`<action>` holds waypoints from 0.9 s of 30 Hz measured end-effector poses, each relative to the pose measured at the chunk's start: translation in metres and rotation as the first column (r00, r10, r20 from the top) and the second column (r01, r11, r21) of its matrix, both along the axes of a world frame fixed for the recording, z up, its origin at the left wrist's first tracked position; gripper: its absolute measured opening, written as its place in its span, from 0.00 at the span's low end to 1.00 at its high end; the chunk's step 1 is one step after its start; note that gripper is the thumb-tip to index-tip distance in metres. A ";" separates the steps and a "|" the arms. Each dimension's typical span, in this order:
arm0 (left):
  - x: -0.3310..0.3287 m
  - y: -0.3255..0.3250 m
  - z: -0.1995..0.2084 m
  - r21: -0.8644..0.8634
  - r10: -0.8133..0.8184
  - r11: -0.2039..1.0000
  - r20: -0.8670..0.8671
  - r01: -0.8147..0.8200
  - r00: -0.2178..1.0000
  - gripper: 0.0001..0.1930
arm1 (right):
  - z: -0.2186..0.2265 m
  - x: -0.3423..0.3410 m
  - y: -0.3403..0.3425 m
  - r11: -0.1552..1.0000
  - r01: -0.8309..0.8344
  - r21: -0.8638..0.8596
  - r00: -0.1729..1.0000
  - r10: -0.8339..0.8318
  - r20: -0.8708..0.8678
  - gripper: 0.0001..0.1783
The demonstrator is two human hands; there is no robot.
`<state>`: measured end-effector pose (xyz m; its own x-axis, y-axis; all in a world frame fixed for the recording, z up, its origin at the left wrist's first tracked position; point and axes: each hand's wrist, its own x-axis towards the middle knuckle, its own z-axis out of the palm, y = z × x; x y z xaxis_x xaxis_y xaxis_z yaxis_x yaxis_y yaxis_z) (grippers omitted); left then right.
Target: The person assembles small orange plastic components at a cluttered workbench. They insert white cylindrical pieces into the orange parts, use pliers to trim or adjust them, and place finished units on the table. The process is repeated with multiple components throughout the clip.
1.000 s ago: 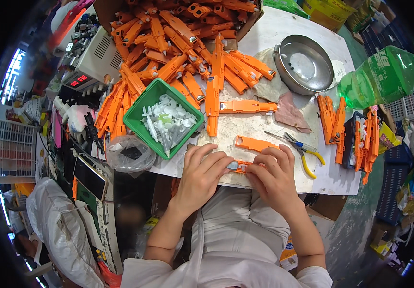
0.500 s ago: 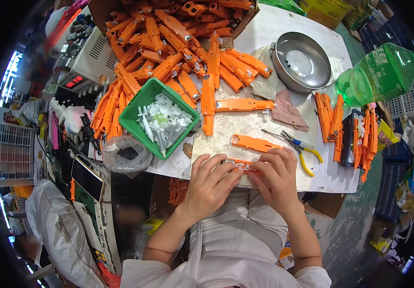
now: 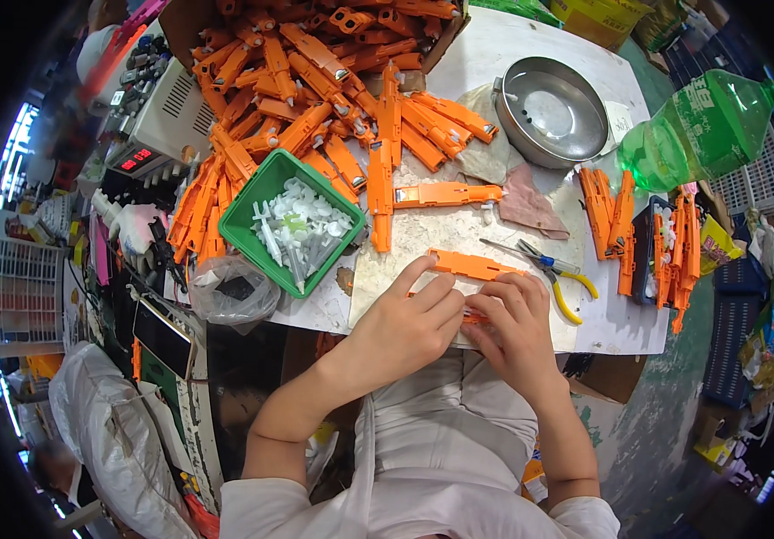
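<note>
An orange plastic shell half [image 3: 475, 264] lies crosswise on the work sheet, just beyond my hands. My left hand [image 3: 409, 322] has its index finger stretched to that shell's left end, touching it; the other fingers are bent and the thumb is hidden. Between my hands is a second orange shell half [image 3: 475, 317], mostly covered by fingers. My right hand [image 3: 514, 325] is closed on its right part, fingertips pressed down. Pliers with yellow handles [image 3: 567, 301] and a thin screwdriver [image 3: 556, 261] lie right of the shells.
A green tray [image 3: 241, 205] of small white and clear parts stands left. Beyond it, many orange assemblies [image 3: 315, 126] are heaped from a box. A steel bowl [image 3: 556, 148], a pink cloth [image 3: 531, 202] and a green bottle [image 3: 706, 135] sit on the right, near more orange pieces [image 3: 607, 216].
My left hand has let go of the near shell half and moved forward, its index finger now at the farther shell's left end. My right hand stays at the near shell half.
</note>
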<state>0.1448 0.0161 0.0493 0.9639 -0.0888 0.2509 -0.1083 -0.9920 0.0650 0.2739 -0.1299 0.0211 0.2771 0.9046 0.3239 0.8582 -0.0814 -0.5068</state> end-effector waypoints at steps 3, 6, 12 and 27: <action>-0.001 -0.003 -0.001 0.009 0.030 0.999 0.029 -0.031 0.999 0.10 | 0.001 0.000 0.000 1.000 0.000 -0.003 1.000 0.000 0.003 0.19; -0.008 -0.009 -0.009 -0.026 0.107 0.994 0.108 -0.105 0.988 0.09 | 0.000 0.000 0.000 1.000 0.013 0.018 1.000 -0.014 0.001 0.18; -0.023 -0.022 -0.027 -0.216 0.265 0.952 0.215 -0.219 0.940 0.13 | 0.003 0.003 -0.004 1.000 0.013 0.029 1.000 -0.013 0.006 0.17; -0.037 -0.037 -0.055 -0.342 0.366 0.893 0.170 -0.294 0.915 0.24 | 0.006 0.013 -0.031 0.982 0.191 -0.004 0.964 -0.189 -0.188 0.10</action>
